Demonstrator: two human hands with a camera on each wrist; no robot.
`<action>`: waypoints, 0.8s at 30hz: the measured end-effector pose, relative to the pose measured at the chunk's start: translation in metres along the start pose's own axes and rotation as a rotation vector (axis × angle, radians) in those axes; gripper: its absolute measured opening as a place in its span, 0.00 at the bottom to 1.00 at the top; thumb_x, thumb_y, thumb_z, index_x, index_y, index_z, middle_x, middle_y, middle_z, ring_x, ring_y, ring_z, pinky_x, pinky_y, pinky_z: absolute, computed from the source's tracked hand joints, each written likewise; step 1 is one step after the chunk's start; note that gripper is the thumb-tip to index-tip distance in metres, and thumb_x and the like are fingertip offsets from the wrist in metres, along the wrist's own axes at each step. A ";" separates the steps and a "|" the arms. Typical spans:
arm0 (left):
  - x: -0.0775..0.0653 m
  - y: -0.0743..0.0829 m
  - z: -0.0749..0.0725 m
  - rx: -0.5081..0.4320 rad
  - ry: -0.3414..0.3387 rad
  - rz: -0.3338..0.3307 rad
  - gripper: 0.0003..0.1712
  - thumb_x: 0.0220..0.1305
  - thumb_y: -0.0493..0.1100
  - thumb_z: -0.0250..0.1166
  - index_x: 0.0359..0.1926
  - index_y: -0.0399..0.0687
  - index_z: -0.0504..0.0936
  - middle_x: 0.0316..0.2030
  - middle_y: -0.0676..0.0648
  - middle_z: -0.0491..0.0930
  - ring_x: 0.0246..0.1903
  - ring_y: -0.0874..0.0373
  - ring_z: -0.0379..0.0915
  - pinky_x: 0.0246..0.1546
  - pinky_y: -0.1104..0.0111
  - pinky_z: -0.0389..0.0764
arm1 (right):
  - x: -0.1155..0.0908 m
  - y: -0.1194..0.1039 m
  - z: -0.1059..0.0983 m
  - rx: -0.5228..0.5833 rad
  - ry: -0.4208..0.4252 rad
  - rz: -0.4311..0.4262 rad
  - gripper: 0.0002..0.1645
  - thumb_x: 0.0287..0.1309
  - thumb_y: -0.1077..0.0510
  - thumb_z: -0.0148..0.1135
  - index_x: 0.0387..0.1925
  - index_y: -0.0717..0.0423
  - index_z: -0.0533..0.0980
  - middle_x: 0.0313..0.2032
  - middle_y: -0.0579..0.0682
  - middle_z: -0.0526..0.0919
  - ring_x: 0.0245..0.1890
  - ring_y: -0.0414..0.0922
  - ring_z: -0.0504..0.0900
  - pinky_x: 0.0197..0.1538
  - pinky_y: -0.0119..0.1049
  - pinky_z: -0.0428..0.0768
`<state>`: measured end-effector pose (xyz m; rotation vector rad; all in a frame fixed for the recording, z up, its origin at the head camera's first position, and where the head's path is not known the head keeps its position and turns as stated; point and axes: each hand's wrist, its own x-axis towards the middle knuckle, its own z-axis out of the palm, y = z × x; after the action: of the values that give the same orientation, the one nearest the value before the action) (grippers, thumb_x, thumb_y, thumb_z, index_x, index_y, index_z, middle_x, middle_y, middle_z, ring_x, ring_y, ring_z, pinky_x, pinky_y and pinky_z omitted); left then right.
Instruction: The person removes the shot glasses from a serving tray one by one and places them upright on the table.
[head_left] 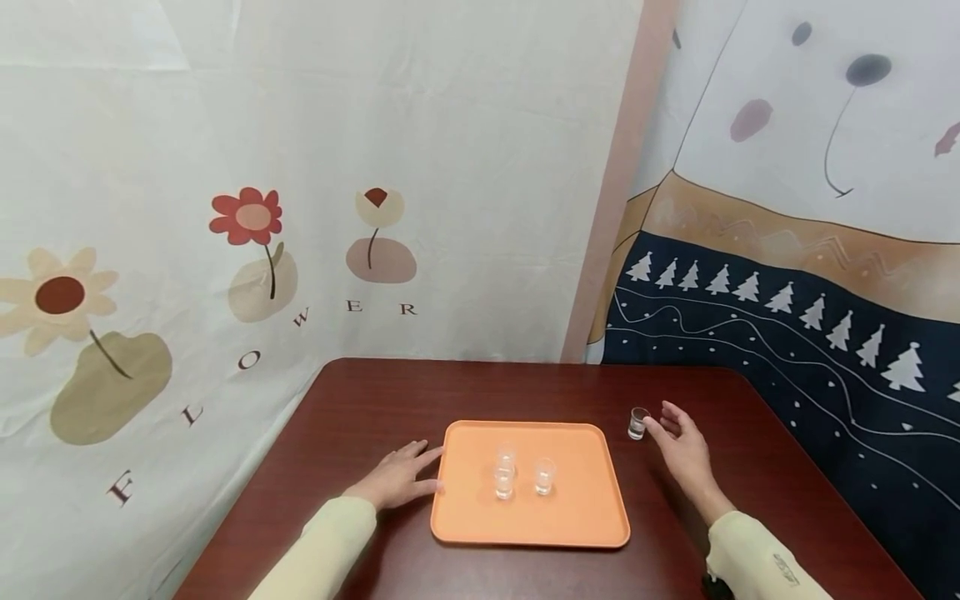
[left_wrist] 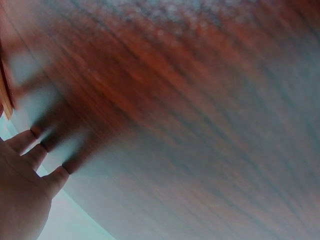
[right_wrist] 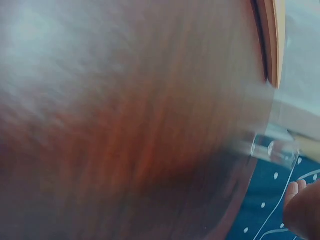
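Observation:
An orange tray (head_left: 525, 527) lies on the dark red-brown table, with three small clear glasses, one of them a shot glass (head_left: 544, 477), standing upright on it. My left hand (head_left: 401, 477) is at the tray's left edge, fingers spread and fingertips right at the rim. Another shot glass (head_left: 637, 423) stands upright on the table to the right of the tray. Beside it is my right hand (head_left: 684, 450), its thumb tip overlapping the glass's right side in the head view. In the right wrist view a gap shows between this glass (right_wrist: 275, 150) and the loosely bent fingers (right_wrist: 295, 190).
The wooden table (head_left: 480, 392) reaches back to a pale cloth (head_left: 480, 183) printed with flowers and letters. On the right hangs a dark blue cloth (head_left: 750, 350) with white trees. Light yellow sleeves (head_left: 330, 533) cover both arms.

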<state>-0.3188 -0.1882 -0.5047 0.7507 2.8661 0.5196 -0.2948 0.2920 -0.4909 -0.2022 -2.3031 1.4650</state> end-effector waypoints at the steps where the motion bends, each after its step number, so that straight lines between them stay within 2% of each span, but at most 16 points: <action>1: 0.000 0.000 0.000 -0.003 0.002 0.002 0.42 0.65 0.64 0.63 0.73 0.52 0.66 0.70 0.32 0.61 0.70 0.35 0.54 0.66 0.40 0.56 | -0.002 0.000 0.001 0.006 -0.012 -0.005 0.37 0.68 0.50 0.62 0.70 0.64 0.63 0.65 0.66 0.68 0.64 0.59 0.70 0.51 0.16 0.71; 3: 0.000 -0.001 0.000 -0.007 0.004 0.004 0.42 0.64 0.65 0.63 0.73 0.52 0.66 0.70 0.32 0.60 0.71 0.35 0.53 0.66 0.39 0.55 | -0.006 -0.001 0.004 0.018 -0.033 -0.016 0.35 0.68 0.52 0.62 0.69 0.64 0.64 0.64 0.66 0.70 0.63 0.58 0.71 0.45 0.09 0.66; 5: 0.000 -0.001 0.000 -0.006 0.005 0.006 0.42 0.64 0.65 0.63 0.73 0.52 0.66 0.70 0.32 0.60 0.71 0.35 0.53 0.66 0.39 0.55 | -0.010 -0.003 0.007 0.016 -0.057 -0.024 0.34 0.68 0.52 0.62 0.69 0.64 0.65 0.63 0.65 0.71 0.62 0.57 0.73 0.44 0.09 0.66; 8: 0.000 -0.001 0.001 -0.006 0.004 0.003 0.42 0.64 0.65 0.63 0.73 0.52 0.66 0.70 0.32 0.60 0.71 0.35 0.53 0.67 0.39 0.55 | -0.017 -0.006 0.013 0.005 -0.090 -0.058 0.32 0.68 0.53 0.63 0.67 0.64 0.68 0.61 0.65 0.73 0.60 0.57 0.74 0.45 0.11 0.68; 11: 0.001 -0.001 0.001 -0.005 0.000 -0.002 0.42 0.65 0.65 0.62 0.74 0.52 0.66 0.71 0.33 0.60 0.71 0.36 0.53 0.67 0.40 0.54 | -0.026 -0.008 0.017 0.008 -0.129 -0.126 0.30 0.67 0.55 0.63 0.64 0.67 0.70 0.60 0.66 0.75 0.58 0.58 0.76 0.47 0.14 0.71; 15: 0.001 0.000 0.001 -0.010 -0.006 -0.005 0.42 0.65 0.65 0.62 0.74 0.52 0.65 0.71 0.32 0.59 0.71 0.36 0.52 0.67 0.40 0.54 | -0.038 -0.013 0.024 0.062 -0.189 -0.186 0.26 0.66 0.61 0.64 0.61 0.70 0.72 0.59 0.67 0.76 0.56 0.61 0.78 0.48 0.20 0.75; 20: 0.000 0.001 -0.001 -0.019 -0.003 -0.006 0.43 0.64 0.64 0.63 0.74 0.51 0.66 0.71 0.32 0.60 0.71 0.35 0.52 0.67 0.40 0.54 | -0.047 -0.019 0.041 0.136 -0.261 -0.137 0.25 0.64 0.65 0.65 0.60 0.72 0.73 0.58 0.68 0.76 0.55 0.61 0.78 0.48 0.22 0.76; 24: 0.000 0.001 0.000 -0.007 -0.003 -0.006 0.42 0.64 0.64 0.63 0.73 0.51 0.66 0.70 0.32 0.60 0.71 0.35 0.53 0.66 0.40 0.56 | -0.053 -0.022 0.057 0.164 -0.289 -0.141 0.26 0.61 0.66 0.67 0.58 0.74 0.73 0.56 0.69 0.77 0.54 0.60 0.78 0.52 0.30 0.79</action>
<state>-0.3188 -0.1874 -0.5039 0.7411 2.8616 0.5264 -0.2676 0.2171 -0.5055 0.2280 -2.3411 1.6914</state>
